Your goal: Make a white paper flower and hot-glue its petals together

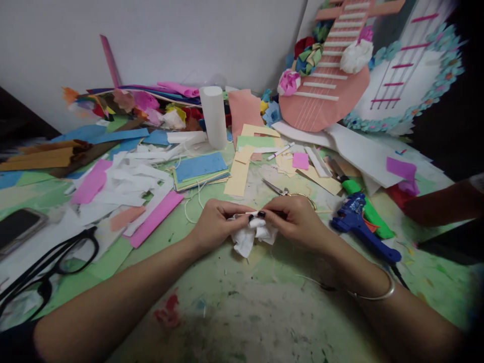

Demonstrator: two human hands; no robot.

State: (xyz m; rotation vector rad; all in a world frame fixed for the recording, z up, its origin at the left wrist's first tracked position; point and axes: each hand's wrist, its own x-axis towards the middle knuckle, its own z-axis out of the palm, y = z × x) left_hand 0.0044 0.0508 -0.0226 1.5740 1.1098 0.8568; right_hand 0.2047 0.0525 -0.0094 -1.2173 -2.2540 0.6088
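My left hand (214, 222) and my right hand (297, 219) meet at the middle of the green table (242, 302). Both pinch a crumpled piece of white tissue paper (251, 234) between their fingertips, just above the table. A thin white strip or string runs between the two hands on top of the paper. My right wrist wears a silver bangle (378, 295). Small scissors (278, 189) lie just behind my right hand.
A blue glue gun (359, 224) and a green tool (365, 206) lie to the right. Black glasses (49, 267) and a phone (17, 227) sit at the left. Coloured paper scraps (128, 186), a white roll (214, 116) and paper guitars (328, 75) fill the back. Another person's arm (442, 201) reaches in at the right.
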